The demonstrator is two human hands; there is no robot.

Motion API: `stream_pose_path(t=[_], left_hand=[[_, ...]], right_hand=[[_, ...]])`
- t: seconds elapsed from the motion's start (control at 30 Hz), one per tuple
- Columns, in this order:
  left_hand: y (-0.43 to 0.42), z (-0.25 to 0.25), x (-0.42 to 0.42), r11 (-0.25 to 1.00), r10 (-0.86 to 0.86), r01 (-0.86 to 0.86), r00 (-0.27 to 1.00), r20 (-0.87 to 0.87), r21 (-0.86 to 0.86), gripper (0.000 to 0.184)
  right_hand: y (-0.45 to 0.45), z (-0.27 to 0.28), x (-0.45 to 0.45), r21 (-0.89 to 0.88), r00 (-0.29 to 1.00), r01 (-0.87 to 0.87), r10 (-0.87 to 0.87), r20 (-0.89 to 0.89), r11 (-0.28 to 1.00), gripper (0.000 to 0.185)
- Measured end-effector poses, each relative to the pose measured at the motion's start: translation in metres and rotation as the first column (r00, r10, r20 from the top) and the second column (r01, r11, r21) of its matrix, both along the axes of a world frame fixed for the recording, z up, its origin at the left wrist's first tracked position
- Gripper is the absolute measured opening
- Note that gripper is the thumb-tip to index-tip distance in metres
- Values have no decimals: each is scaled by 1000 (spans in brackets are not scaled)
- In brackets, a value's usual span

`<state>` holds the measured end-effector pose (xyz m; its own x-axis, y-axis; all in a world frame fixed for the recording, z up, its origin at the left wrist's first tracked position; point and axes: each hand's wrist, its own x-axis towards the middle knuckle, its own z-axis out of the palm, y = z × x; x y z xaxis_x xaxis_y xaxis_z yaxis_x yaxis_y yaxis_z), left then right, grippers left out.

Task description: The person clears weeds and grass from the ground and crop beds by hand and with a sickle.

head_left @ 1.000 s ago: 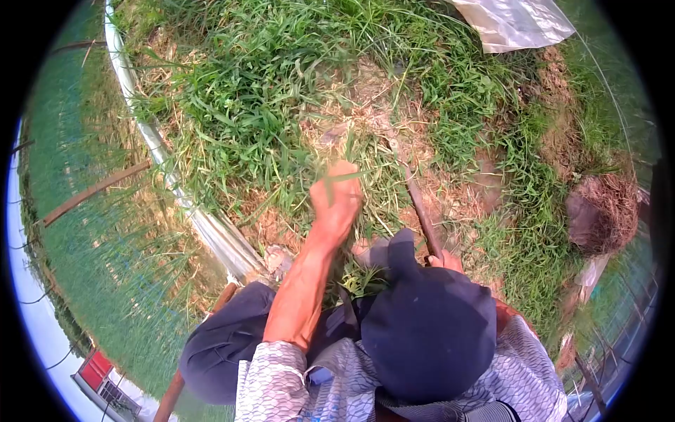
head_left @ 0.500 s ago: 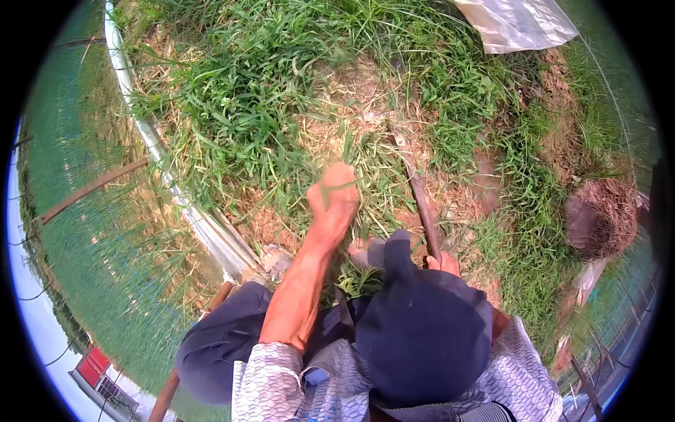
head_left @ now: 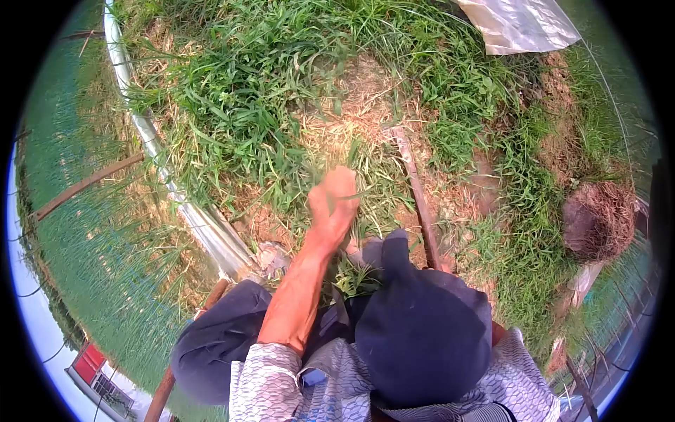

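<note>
My left hand (head_left: 333, 200) is closed in a fist over the cut patch, with grass blades (head_left: 358, 195) sticking out between its fingers. Loose grass (head_left: 369, 172) lies on the ground just beyond and beside it. To the right, a brown tool with a long, straight handle (head_left: 418, 188) slants away from me; its far end rests near the straw-covered soil, and I cannot make out its head. Only a bit of my right hand (head_left: 446, 264) shows at the near end of that handle; my dark-trousered knee (head_left: 422, 330) hides the rest.
Dense green weeds (head_left: 235, 98) grow ahead and to the right. A strip of pale plastic sheeting (head_left: 158, 151) edges the left side, with a wooden pole (head_left: 90, 184) beyond. Another plastic sheet (head_left: 527, 24) hangs at upper right, and a clump of roots and soil (head_left: 599, 221) lies at right.
The tool's far end has shifted slightly towards me, and my right hand has slipped further behind my knee. My left hand stays closed at nearly the same spot.
</note>
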<state>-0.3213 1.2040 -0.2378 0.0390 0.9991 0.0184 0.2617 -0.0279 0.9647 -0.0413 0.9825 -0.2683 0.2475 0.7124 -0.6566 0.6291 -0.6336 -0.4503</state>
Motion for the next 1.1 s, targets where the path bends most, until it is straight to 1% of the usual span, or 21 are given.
stream_pose_path(t=[0.07, 0.1, 0.13, 0.17, 0.23, 0.27, 0.3, 0.37, 0.43, 0.47, 0.5, 0.53, 0.6, 0.67, 0.73, 0.8, 0.87, 0.97, 1.0, 1.07, 1.1], left_hand=[[-8, 7, 6, 963, 182, -46, 834, 521, -264, 23], [-3, -3, 5, 967, 180, -53, 835, 519, -250, 23], [-3, -16, -1, 983, 103, -68, 973, 206, -171, 22], [-11, -27, -7, 993, 32, -48, 990, -139, -110, 23], [-5, -19, 1, 999, 44, -33, 866, -498, 31, 26], [-2, -19, 3, 999, 40, -25, 870, -491, 38, 26], [-5, -18, 3, 998, 57, -67, 918, -392, -12, 25], [-4, -16, 0, 992, 91, -110, 955, -284, -53, 25], [-9, -21, -8, 991, -7, -52, 899, -438, -122, 15], [-11, -23, -11, 986, -60, -30, 857, -513, -166, 10], [-12, -24, -10, 978, -210, 132, 620, -756, -163, 10], [-18, -25, -11, 974, -227, 144, 618, -753, -175, 10], [-13, -27, -13, 980, -164, 188, 591, -790, -63, 10], [-16, -12, -14, 987, -138, 153, 652, -745, -49, 12], [-1, 6, -1, 990, -141, 79, 398, -906, -119, 20], [22, 45, 10, 987, -159, 41, 387, -908, -155, 18], [46, 56, 13, 971, 95, 133, 548, -831, 198, 47], [73, 42, 30, 997, 10, -71, 548, -836, -34, 84], [79, 34, 33, 996, 15, -77, 549, -835, -33, 84], [83, 18, 38, 845, -196, -182, 770, -607, -503, 102], [62, -8, 44, 942, -144, -146, 634, -760, -301, 106]], right_hand=[[8, 30, -2, -237, 985, 29, -69, -161, 971, 44], [4, 13, -1, -71, 988, 12, -22, -153, 997, 42], [21, 9, -6, -87, 957, 145, -162, -240, 986, 40], [52, 18, -13, -16, 947, 200, -198, -253, 980, 38], [115, 36, -27, 126, 924, 297, -251, -288, 947, 35], [139, 49, -30, -97, 822, 436, -440, -362, 895, 35], [126, 35, -22, 23, 919, 310, -294, -262, 950, 36], [70, 29, 3, -59, 994, 28, -34, -104, 998, 39], [3, 20, 29, -126, 989, -149, 147, -28, 981, 41], [-28, 19, 40, -133, 994, -40, 25, -110, 990, 41], [-49, 22, 46, -168, 981, 54, -84, -175, 984, 42], [-37, 37, 35, -195, 969, 98, -138, -204, 976, 42], [-4, 45, 20, -189, 984, 21, -53, -170, 982, 42], [4, 44, 10, -116, 911, 213, -240, -335, 970, 40], [0, 8, 24, -61, 955, 180, -190, -228, 982, 35], [38, 17, 18, 20, 940, 316, -309, -145, 949, 32], [63, 20, 23, 63, 947, 313, -306, -102, 948, 32], [77, 19, 33, 122, 957, 288, -281, -78, 950, 33], [81, 18, 35, 143, 956, 287, -274, -104, 947, 34], [93, 34, 27, 169, 959, 277, -260, -117, 946, 35], [97, 39, 24, 183, 971, 230, -212, -114, 956, 35]])
